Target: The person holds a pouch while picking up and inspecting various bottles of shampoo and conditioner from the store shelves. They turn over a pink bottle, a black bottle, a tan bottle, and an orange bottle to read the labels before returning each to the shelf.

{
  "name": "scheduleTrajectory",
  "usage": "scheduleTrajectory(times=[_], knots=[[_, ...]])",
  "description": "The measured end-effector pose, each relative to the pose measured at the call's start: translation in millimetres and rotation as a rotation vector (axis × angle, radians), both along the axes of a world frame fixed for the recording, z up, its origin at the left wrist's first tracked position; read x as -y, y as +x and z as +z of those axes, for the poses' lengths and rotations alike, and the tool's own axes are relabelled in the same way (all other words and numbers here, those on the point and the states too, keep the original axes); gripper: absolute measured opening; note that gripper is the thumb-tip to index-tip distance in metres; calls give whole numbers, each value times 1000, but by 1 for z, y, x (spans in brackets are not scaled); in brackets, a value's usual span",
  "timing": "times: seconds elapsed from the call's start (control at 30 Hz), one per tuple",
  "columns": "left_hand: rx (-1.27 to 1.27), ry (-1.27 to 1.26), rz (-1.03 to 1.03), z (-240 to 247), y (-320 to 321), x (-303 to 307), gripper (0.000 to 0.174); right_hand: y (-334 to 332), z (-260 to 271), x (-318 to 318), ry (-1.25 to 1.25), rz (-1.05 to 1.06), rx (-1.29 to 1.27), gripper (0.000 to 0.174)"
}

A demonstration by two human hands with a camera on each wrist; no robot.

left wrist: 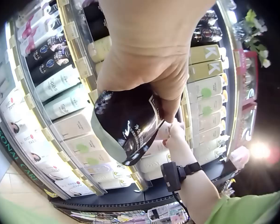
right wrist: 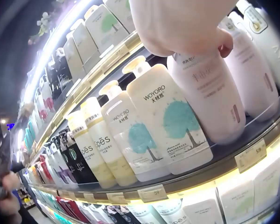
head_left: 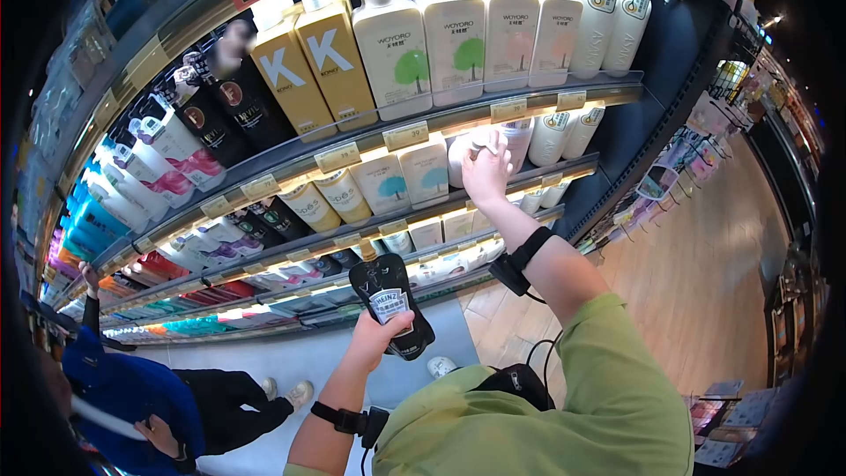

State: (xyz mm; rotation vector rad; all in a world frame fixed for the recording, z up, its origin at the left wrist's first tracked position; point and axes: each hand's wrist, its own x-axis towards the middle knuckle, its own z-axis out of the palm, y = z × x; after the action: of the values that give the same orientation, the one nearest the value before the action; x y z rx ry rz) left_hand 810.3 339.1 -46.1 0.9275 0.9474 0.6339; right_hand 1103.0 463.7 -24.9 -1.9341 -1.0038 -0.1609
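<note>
My left hand [head_left: 377,337] grips a black Heinz pouch [head_left: 388,286] low in front of the shelves, its thumb across the label. In the left wrist view the pouch [left wrist: 126,123] shows its folded base, and the fingers behind it are hidden. My right hand [head_left: 489,172] reaches onto the second shelf. Seen from the right wrist, that hand [right wrist: 182,25] holds a pale pink bottle [right wrist: 207,93] by its top, which the hand covers. The bottle leans slightly, its base at the shelf's front edge. A similar pink bottle [right wrist: 252,70] stands to its right.
White WOYORO pump bottles [right wrist: 170,121] with blue trees stand left of the pink bottle. More pump bottles [head_left: 449,35] and golden K boxes [head_left: 330,62] fill the shelf above. Price tags [head_left: 405,136] line the shelf edges. A person in blue [head_left: 132,388] stands at the left.
</note>
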Motion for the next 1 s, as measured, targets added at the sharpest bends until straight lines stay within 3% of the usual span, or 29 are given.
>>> scheduleTrajectory(times=[0.1, 0.23, 0.3, 0.37, 0.63, 0.77, 0.9, 0.97, 1.0], knots=[[-22, 16, -54, 2, 7, -8, 23, 8, -2, 2, -68, -26, 33, 55], [52, -30, -64, -5, 15, -11, 23, 27, 0, 3, 27, -131, -65, 43], [71, -38, -65, -8, 19, -13, 23, 28, 3, 5, 7, -78, -88, 59], [55, -50, -93, -10, 20, -14, 23, 31, 1, 2, -1, -86, -92, 60], [35, -34, -121, -12, 10, -17, 25, 23, 13, -3, 30, -234, -235, 47], [20, -22, -142, -18, 3, -16, 28, 38, -8, -15, 105, -279, -164, 45], [52, -31, -151, -11, 4, -13, 29, 37, 5, -14, -20, -285, -262, 39], [32, -44, -143, -16, 0, -13, 29, 41, -6, -24, -58, -279, -204, 45], [24, -54, -158, -16, 0, -13, 30, 37, 1, -24, -79, -261, -226, 56]])
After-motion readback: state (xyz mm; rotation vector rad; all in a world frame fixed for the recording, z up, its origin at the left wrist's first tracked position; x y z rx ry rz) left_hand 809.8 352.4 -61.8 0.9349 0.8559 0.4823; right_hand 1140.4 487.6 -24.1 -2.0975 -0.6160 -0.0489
